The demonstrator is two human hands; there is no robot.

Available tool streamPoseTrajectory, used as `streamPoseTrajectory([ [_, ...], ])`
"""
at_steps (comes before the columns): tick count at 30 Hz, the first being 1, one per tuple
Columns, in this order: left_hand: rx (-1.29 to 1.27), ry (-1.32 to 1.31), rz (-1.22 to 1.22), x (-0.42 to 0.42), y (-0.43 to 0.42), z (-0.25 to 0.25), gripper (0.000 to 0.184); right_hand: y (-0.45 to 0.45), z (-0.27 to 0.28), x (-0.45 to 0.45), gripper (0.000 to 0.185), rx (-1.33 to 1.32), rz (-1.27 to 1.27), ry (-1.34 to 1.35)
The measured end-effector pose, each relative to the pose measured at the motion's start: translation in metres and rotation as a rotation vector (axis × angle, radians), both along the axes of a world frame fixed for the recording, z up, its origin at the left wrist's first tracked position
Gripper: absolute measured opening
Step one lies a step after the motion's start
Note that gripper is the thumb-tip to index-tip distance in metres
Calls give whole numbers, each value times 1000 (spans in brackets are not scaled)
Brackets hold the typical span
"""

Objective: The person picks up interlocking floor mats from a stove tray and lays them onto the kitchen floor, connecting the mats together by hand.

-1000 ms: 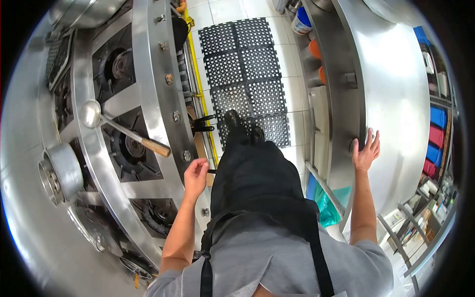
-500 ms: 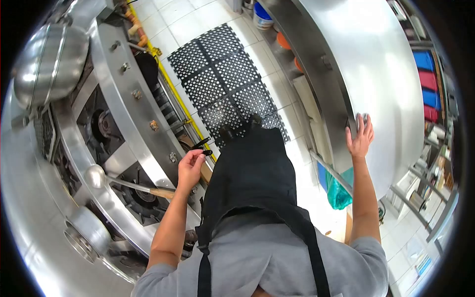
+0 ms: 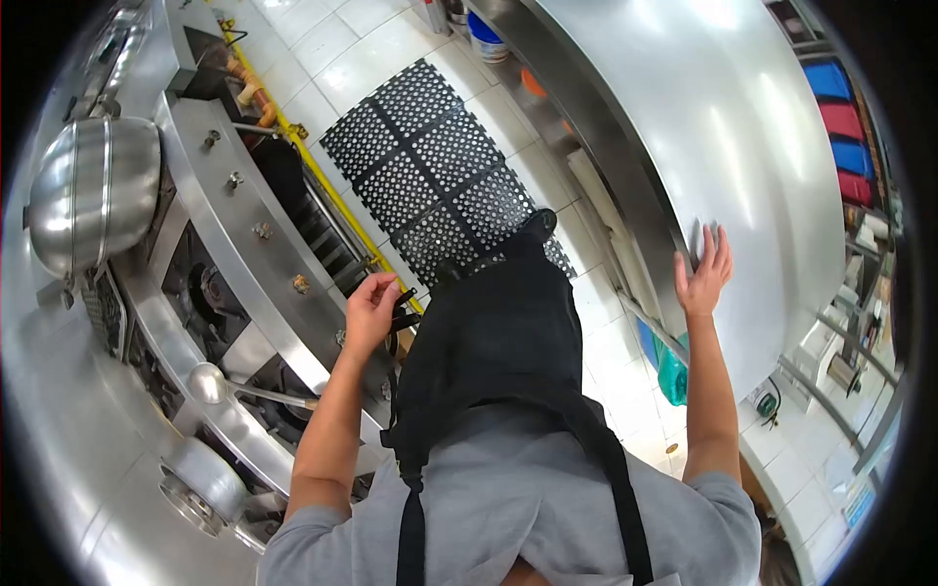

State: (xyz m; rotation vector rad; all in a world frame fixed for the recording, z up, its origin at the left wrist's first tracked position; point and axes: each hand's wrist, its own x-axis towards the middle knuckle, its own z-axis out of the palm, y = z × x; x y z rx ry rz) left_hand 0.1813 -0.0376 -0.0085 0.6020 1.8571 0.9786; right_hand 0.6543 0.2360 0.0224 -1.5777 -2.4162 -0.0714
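Observation:
Beside the stove's front panel (image 3: 234, 210), my left hand (image 3: 372, 305) is closed with its fingertips together; whether anything small is between them I cannot make out. Black handles (image 3: 405, 311) stick out just to its right. My right hand (image 3: 703, 273) has its fingers spread at the near edge of the steel counter (image 3: 752, 176) and holds nothing. A ladle (image 3: 208, 383) lies across the burners to the left of my left forearm, its handle end partly hidden behind that arm.
A large steel pot (image 3: 96, 195) stands at the far left, and a smaller pot (image 3: 207, 477) sits lower left. The perforated black mat (image 3: 430, 161) covers floor tiles ahead. A yellow pipe (image 3: 332, 195) runs along the stove. Blue and red bins (image 3: 842, 121) are at the right.
The view has turned and moved forward along the aisle. The large pot has come further into view at the left. One foot now reaches forward on the mat. Both hands keep similar poses.

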Motion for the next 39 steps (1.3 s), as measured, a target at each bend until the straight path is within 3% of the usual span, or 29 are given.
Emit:
streamPoseTrajectory([
  [3,-19,41,186,6,4,12,16,9,-5,2,64,19,45,44],
  [10,-35,-45,312,31,-26,10,19,15,-5,1,65,-18,15,-24],
  [19,-57,-68,208,-11,-90,2,18,7,-15,-1,65,72,-53,-65],
  [24,-92,-82,107,-30,-73,-5,18,4,-17,-1,64,75,-47,-83],
  [29,41,6,74,-21,-64,-4,17,6,-18,0,64,115,14,-75],
  [35,7,36,151,-27,-97,27,17,-1,-9,-4,61,161,6,-121],
  [36,123,49,227,-28,-100,25,18,-2,-8,-5,61,150,-20,-135],
  [39,149,154,288,-41,-94,32,19,5,-20,8,61,203,41,-147],
])
